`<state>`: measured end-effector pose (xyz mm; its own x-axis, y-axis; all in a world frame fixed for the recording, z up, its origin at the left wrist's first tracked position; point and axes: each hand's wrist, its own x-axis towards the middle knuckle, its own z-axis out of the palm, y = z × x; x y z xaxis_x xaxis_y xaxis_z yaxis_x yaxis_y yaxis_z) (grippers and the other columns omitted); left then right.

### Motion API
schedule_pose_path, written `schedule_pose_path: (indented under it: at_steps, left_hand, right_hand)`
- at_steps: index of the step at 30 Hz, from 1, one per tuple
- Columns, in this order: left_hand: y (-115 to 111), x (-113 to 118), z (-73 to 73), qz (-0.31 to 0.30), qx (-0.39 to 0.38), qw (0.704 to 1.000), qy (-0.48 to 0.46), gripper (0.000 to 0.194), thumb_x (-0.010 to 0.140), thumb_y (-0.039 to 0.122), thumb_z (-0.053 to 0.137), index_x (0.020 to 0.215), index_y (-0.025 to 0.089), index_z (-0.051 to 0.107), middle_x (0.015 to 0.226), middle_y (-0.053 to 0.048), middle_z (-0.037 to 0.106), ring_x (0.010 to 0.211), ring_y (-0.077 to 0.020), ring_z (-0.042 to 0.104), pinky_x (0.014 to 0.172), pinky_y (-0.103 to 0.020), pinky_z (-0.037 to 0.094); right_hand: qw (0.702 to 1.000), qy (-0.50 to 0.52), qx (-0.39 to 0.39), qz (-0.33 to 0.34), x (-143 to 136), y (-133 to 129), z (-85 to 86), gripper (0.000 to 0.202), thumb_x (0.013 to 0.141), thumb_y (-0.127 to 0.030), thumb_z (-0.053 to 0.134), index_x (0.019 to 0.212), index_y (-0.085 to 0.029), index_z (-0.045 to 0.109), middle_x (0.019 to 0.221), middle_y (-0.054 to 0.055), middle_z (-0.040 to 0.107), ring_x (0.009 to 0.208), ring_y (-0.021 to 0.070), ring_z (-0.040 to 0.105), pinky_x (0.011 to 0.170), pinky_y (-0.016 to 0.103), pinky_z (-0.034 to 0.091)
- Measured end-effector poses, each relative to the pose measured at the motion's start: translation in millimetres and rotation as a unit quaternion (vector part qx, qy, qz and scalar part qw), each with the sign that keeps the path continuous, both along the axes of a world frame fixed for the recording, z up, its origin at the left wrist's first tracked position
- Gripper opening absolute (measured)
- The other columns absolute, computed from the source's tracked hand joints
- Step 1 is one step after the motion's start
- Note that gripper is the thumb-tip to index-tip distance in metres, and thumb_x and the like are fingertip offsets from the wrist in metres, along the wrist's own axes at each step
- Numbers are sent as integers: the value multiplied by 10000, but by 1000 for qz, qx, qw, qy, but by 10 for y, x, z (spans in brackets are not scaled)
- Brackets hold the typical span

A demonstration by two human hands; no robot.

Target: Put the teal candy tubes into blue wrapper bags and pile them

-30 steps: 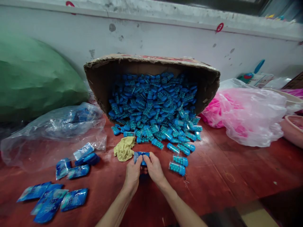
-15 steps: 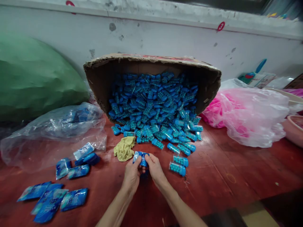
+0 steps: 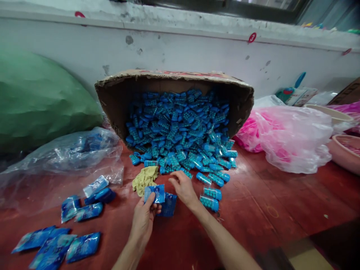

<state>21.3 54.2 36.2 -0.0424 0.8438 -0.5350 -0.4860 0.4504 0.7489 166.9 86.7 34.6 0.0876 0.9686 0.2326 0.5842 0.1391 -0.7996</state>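
Observation:
My left hand [image 3: 144, 215] is closed on a small blue printed pouch [image 3: 155, 194], thumb on its front. Flat on the red table behind and below it lies another blue pouch [image 3: 169, 205]. My right hand [image 3: 183, 187] holds nothing that I can see; its thumb and index finger are a little apart, pointing left. Just beyond its fingers begins a heap of clear bottles with blue caps and blue-green beads [image 3: 180, 125], spilling out of a cardboard box [image 3: 112, 101]. Several such bottles [image 3: 209, 203] lie to the right of my right hand.
A crumpled yellow-green cloth [image 3: 144, 179] lies behind my left hand. Filled blue pouches [image 3: 83, 246] are scattered at the left, near a clear plastic bag [image 3: 62, 155] and a large green sack [image 3: 45, 101]. Bags with pink contents [image 3: 292, 137] and a pink basin [image 3: 341, 153] stand at the right.
Both hands were together on the blue pouch. My right hand has let go and moved up and right toward the bottles; my left hand has shifted left with the pouch.

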Motion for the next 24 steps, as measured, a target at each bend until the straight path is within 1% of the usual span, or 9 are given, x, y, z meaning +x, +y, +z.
schedule_pose_path:
  at_steps: [2,4,6,8,10,14,17,20,24]
  left_hand:
    - [-19,-132,34,51,5,999,4,287,543,283,728,678,166,503,417,71,493,423,-98,518,416,-188,416]
    - [-32,-272,74,92,5,996,14,249,560,243,714,676,169,507,431,66,507,426,-96,516,415,-187,428]
    - [-37,-386,107,108,1,994,25,211,583,214,693,657,171,500,441,63,515,422,-93,512,413,-188,438]
    - [-36,-448,121,109,-4,994,32,180,607,198,671,646,171,498,445,60,521,423,-94,516,418,-190,448]
    - [-29,-445,114,105,-11,994,34,163,618,185,661,645,168,502,440,61,517,424,-94,522,420,-189,452]
    - [-7,-297,68,71,0,997,12,160,620,180,666,719,154,543,516,39,576,450,-101,545,412,-192,446]
    - [-3,-150,23,39,1,999,-10,163,623,186,671,716,137,546,532,14,596,452,-107,550,412,-200,445]
    - [-17,-36,-25,12,-32,999,-37,174,637,192,668,620,138,504,440,29,535,417,-97,527,396,-185,426]
    - [-58,27,-56,-13,-69,996,-58,230,660,224,655,561,151,460,387,51,470,394,-87,507,374,-173,405]
  right_hand:
    - [991,-100,-14,85,-184,197,8,301,799,-348,504,1067,-213,531,949,43,593,864,174,558,751,261,416]
    - [965,-205,-42,156,-418,372,-6,464,760,-438,529,1168,-227,461,994,51,597,908,207,558,733,284,426]
    - [957,-231,-61,165,-647,497,-35,394,747,-441,540,1062,-204,544,973,67,612,874,222,575,682,282,433]
    - [954,-242,-76,159,-810,559,-58,235,806,-340,476,934,-188,600,925,67,629,814,203,591,638,261,427]
    - [951,-254,-85,155,-858,558,-51,203,829,-235,424,861,-192,619,875,47,641,778,180,593,610,238,417]
    - [946,-281,-83,140,-544,409,55,164,810,-267,471,912,-287,598,883,-31,625,818,139,566,635,193,402]
    - [941,-319,-107,45,-107,267,113,225,869,-266,379,1015,-261,550,941,32,590,872,173,545,671,236,404]
    - [923,-353,-145,-42,213,191,63,316,861,-239,404,1164,-161,446,1004,129,543,893,229,537,658,286,412]
    - [912,-376,-158,-49,279,142,-94,403,828,-229,485,1217,-177,391,1038,133,519,925,253,530,657,303,417]
